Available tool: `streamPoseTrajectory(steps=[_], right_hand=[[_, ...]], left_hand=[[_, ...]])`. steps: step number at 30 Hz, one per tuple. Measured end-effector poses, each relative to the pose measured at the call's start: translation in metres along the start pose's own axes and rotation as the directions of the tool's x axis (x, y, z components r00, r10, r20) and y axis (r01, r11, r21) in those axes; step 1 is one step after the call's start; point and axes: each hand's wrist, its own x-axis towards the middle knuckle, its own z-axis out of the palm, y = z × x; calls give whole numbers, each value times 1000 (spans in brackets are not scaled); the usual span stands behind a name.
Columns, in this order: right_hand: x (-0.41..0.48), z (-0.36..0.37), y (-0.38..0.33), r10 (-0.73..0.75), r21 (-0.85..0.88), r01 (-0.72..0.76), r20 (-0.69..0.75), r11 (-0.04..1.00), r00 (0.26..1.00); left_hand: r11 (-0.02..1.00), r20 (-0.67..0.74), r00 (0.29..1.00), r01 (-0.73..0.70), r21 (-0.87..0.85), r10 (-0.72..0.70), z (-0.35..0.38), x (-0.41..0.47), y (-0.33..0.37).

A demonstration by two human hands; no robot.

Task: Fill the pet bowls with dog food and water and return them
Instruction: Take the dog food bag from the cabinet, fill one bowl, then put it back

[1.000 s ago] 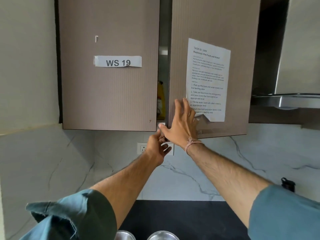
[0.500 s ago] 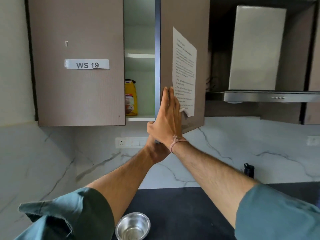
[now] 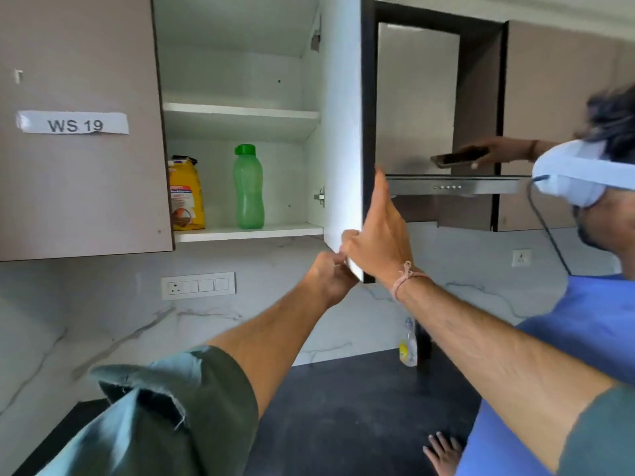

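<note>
The right cabinet door [image 3: 340,132] stands swung wide, its white inner face toward me. My left hand [image 3: 328,276] grips the door's bottom corner. My right hand [image 3: 381,231] lies flat against the door's outer edge, fingers straight up. On the lower shelf [image 3: 251,232] stand a yellow dog food bag [image 3: 185,195] at the left and a green water bottle [image 3: 248,187] beside it. No pet bowl is in view.
The left door [image 3: 75,125], labelled WS 19, is shut. Another person in a blue shirt [image 3: 591,338] with a white headset stands at my right, holding a phone [image 3: 458,157] by the steel hood [image 3: 450,185]. A small bottle [image 3: 408,345] stands on the black counter [image 3: 360,407].
The door has swung from nearly shut to wide, revealing the green bottle. My view turned right: the bowls dropped out of sight and the other person came into view.
</note>
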Motion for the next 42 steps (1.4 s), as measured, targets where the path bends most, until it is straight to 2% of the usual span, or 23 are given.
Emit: streamPoseTrajectory(steps=[4,6,8,11,13,16,19,22,26,31,36,42], right_hand=[[9,-24,35,138,-32,-140,-51,990,989],[11,-32,46,177,-25,-179,-71,984,982],[11,-34,49,188,-65,-195,-99,979,977],[20,-27,39,48,-198,-103,-267,975,962],[24,-10,15,-72,-280,-16,-301,960,951],[28,31,-21,-251,-303,191,-173,934,952],[27,87,-52,-263,-191,251,-38,949,964],[27,150,-75,-265,-117,272,71,955,962],[32,224,-99,-250,-91,273,205,958,946],[44,310,-123,-221,-84,261,326,962,919],[56,378,-136,-161,-88,213,405,973,900],[58,431,-139,-107,-71,157,458,985,883]], left_hand=[[992,-52,998,40,-118,-47,39,-4,-19],[991,-75,996,36,-132,-46,51,0,-25],[997,-84,996,31,-70,-36,60,-4,-28],[1000,-8,1000,27,10,-27,56,-9,-26],[996,47,998,35,79,-39,41,-13,-16],[985,64,997,24,173,-36,4,-19,6],[964,-50,997,-50,260,65,-55,-21,46],[958,-215,966,-84,274,146,-127,-27,97],[957,-403,892,-98,273,206,-214,-42,161],[965,-540,805,-149,217,246,-299,-46,223],[957,-580,761,-229,179,290,-362,-34,275],[928,-547,757,-351,122,358,-413,-12,314]])
